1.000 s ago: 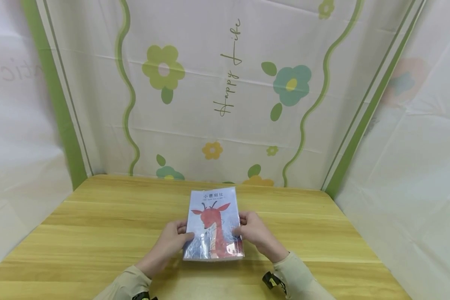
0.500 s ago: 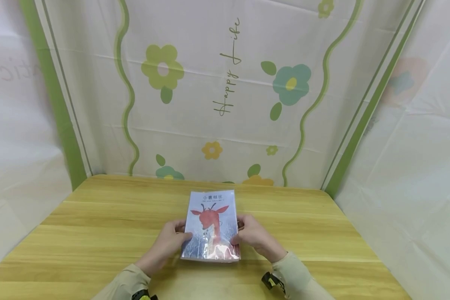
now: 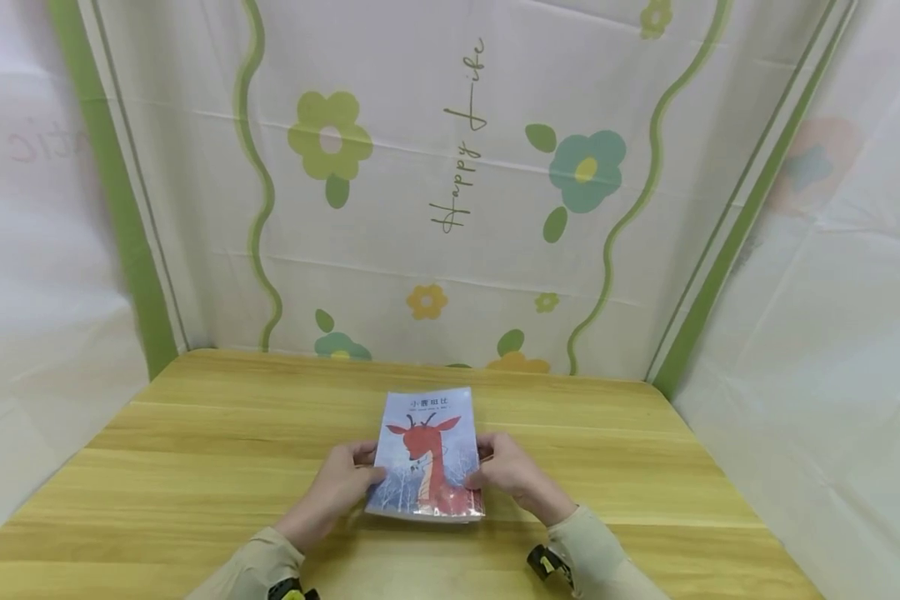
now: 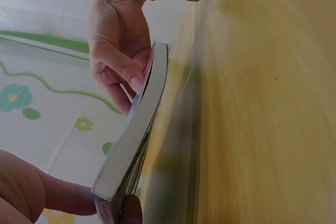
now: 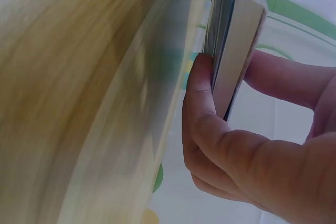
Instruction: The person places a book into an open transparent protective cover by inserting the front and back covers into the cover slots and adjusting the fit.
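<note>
Both hands hold a picture book (image 3: 426,454) with a red deer on its pale blue, glossy cover, which faces up. My left hand (image 3: 336,487) grips its left edge and my right hand (image 3: 516,477) its right edge, thumbs on the cover. Seen from the right wrist, the fingers (image 5: 202,100) curl under the back while the thumb presses the front. The left wrist view shows the closed book's page edge (image 4: 139,124), slightly bowed, raised off the table. Most fingers of the left hand are hidden behind the book in the head view.
The wooden table (image 3: 217,450) spreads around the hands, its far edge against a flower-printed curtain (image 3: 420,208). White cloth sides (image 3: 817,358) stand to the left and right. Dark camera mounts (image 3: 543,562) sit at the wrists.
The book's far edge has dipped slightly toward me, and the glare on the cover has shifted. Both hands keep their grip at nearly the same places.
</note>
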Demonstrator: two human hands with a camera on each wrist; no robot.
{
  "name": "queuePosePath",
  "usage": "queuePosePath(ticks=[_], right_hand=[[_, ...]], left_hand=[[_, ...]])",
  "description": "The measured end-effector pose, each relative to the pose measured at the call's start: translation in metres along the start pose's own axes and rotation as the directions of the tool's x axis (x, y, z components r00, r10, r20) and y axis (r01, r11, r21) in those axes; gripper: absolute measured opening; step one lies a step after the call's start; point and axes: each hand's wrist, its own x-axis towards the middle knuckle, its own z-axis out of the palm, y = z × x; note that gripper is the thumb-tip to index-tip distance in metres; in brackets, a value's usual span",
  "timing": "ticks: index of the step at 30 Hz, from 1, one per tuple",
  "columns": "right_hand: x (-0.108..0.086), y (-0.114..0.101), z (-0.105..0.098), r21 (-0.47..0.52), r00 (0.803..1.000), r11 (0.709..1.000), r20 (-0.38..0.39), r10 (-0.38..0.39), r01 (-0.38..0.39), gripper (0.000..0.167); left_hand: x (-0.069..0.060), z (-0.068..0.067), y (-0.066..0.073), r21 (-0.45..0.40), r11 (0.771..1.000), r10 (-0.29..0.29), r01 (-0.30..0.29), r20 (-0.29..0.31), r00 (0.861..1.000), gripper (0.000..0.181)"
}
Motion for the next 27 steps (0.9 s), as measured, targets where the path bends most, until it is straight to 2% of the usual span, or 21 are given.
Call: queuePosePath(ticks=[6,15,27], right_hand=[[0.0010,0.0002,-0.0018,-0.017,1.000,1.000,0.000,-0.008,0.008,0.041],[0.0024,0.0015,-0.0028,0.011,1.000,1.000,-0.009,-0.005,0.005,0.045],[0.0045,0.0054,-0.0021,-0.007,0.999,1.000,-0.035,0.010,-0.010,0.048]], left_hand=[[-0.0008,0.0006,0.0005,0.019,1.000,0.012,-0.011,-0.012,1.000,0.045],[-0.0018,0.0003,0.0026,0.058,0.998,0.016,-0.015,-0.012,1.000,0.043],[-0.0023,0.0011,0.0009,0.020,0.999,0.030,-0.030,0.022,0.999,0.042]])
